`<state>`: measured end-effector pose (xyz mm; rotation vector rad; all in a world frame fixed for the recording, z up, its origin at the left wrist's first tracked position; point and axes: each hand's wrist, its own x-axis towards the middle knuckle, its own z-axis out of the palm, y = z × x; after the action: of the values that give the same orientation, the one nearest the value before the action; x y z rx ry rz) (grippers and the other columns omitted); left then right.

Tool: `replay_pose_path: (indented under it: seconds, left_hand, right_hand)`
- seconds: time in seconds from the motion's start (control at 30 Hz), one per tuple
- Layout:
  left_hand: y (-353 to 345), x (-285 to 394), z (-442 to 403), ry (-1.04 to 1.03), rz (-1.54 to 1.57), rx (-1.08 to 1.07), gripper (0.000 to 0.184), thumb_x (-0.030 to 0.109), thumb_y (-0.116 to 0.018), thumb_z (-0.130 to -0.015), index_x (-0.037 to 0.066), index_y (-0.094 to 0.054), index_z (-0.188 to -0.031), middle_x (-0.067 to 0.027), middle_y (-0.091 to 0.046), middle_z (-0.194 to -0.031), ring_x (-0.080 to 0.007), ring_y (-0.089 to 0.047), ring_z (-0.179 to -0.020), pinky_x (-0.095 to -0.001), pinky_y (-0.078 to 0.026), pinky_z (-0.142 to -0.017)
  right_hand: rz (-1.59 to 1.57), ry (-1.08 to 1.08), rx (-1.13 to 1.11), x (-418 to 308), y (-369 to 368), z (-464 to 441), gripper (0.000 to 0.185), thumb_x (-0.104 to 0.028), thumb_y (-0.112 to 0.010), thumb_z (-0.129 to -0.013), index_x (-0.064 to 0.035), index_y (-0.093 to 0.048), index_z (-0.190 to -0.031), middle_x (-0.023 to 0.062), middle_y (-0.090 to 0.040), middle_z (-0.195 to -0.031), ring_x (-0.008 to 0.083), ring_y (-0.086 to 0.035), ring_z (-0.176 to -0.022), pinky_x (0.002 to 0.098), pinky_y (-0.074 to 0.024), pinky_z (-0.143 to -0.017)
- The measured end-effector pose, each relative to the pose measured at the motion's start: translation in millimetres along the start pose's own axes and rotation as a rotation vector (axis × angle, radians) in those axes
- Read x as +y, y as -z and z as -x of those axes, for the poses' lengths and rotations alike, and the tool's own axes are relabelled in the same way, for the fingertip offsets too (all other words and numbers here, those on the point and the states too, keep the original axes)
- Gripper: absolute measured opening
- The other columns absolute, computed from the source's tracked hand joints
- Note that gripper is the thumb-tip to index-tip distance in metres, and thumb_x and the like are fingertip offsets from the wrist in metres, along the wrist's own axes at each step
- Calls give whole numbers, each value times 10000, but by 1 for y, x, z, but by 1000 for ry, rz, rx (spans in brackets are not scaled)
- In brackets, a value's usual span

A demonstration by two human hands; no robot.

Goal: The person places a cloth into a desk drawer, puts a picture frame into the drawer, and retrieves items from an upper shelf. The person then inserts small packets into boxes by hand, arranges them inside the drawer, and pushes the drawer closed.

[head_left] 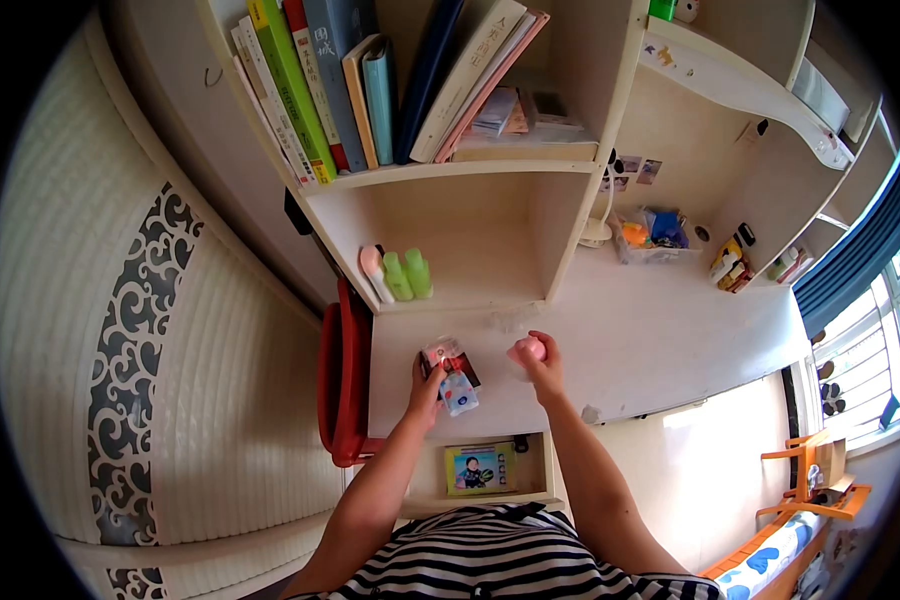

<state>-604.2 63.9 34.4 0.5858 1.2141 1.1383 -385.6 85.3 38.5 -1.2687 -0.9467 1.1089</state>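
My left hand (426, 388) is closed at the left part of the white desk, its thumb over a small dark-edged box (473, 372) with small packets. A light blue patterned packet (459, 394) lies at the box's near side, and a pink and clear packet (442, 350) at its far side. To the right, my right hand (544, 370) grips a small rounded pink object (530, 348) whose kind I cannot make out. Just beyond it, a crumpled clear plastic piece (513, 318) rests on the desk.
Green bottles (407, 275) and a pink hairbrush-like item (372, 268) stand in the cubby under the books (340, 90). A red bin (342, 385) is at the desk's left. Below the desk edge an open drawer (530, 470) holds a picture (478, 468). A clear tub (655, 240) sits farther right.
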Motion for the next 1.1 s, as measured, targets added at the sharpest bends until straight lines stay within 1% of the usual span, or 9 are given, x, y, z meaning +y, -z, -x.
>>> replay_pose_path:
  seconds: [0.1, 0.23, 0.43, 0.57, 0.73, 0.9, 0.97, 1.03, 1.1]
  left_hand:
    - [3, 4, -2, 27, -34, -19, 716, 246, -587, -795, 195, -228, -1413, -42, -465, -1218, -167, -528, -981, -377, -459, -795]
    - [13, 3, -17, -33, -79, -47, 687, 239, -577, -803, 136, -264, -1406, -68, -471, -1227, -167, -528, -993, -332, -448, -828]
    - [17, 11, -28, -46, -134, -85, 728, 269, -635, -815, 100, -260, -1415, -94, -498, -1221, -166, -521, -1059, -320, -438, -861]
    - [12, 22, -18, -107, -174, -88, 653, 274, -682, -805, 66, -362, -1336, -80, -542, -1146, -157, -563, -985, -297, -461, -817]
    - [13, 19, -7, -98, -154, -31, 581, 279, -716, -779, 52, -440, -1237, -66, -574, -1078, -153, -594, -907, -278, -483, -756]
    - [31, -24, -26, -316, -305, 229, 848, 377, -759, -715, -20, -342, -1337, -169, -541, -1113, -201, -592, -885, -300, -509, -709]
    - [17, -4, -1, -269, -401, 309, 916, 410, -764, -696, -45, -310, -1347, -207, -505, -1148, -225, -583, -911, -300, -515, -689]
    - [13, -4, 6, -217, -494, 390, 985, 443, -769, -676, -70, -278, -1358, -245, -468, -1184, -249, -574, -937, -301, -521, -668]
    - [18, -15, 2, -97, -335, 400, 998, 472, -760, -673, -78, -277, -1352, -276, -378, -1259, -276, -568, -952, -303, -526, -627]
  right_hand:
    - [282, 261, 63, 8, -15, 2, 575, -282, -799, -675, -25, -505, -1098, 120, -510, -1081, 240, -528, -964, 337, -462, -826]
    - [409, 379, 42, 12, -25, 4, 589, -165, -809, -623, -46, -478, -1095, 127, -513, -1032, 276, -509, -970, 354, -433, -846]
    - [417, 369, 8, 19, -29, 7, 590, -147, -796, -631, -12, -469, -1103, 167, -516, -1061, 325, -516, -973, 378, -438, -836]
    - [445, 411, -20, 22, -18, 9, 595, -147, -762, -667, -11, -454, -1158, 177, -515, -1107, 333, -519, -1001, 374, -437, -854]
    - [410, 352, -20, 10, -7, 10, 413, -127, -633, -781, 2, -487, -1145, 189, -518, -1123, 342, -516, -1032, 380, -427, -891]
    - [481, 513, 46, 7, -2, -17, 326, -55, -571, -795, -4, -510, -1111, 185, -529, -1110, 350, -512, -1039, 382, -413, -908]
    - [517, 533, 76, -3, -5, -27, 323, -23, -557, -791, -18, -509, -1110, 184, -517, -1129, 353, -498, -1055, 387, -406, -916]
    - [531, 590, 139, -22, -15, -31, 274, 3, -559, -779, -26, -555, -1052, 168, -569, -1032, 325, -553, -965, 369, -444, -852]
    - [513, 495, 9, -38, -23, -29, 197, 0, -575, -769, -28, -603, -962, 143, -622, -885, 285, -608, -808, 341, -486, -729]
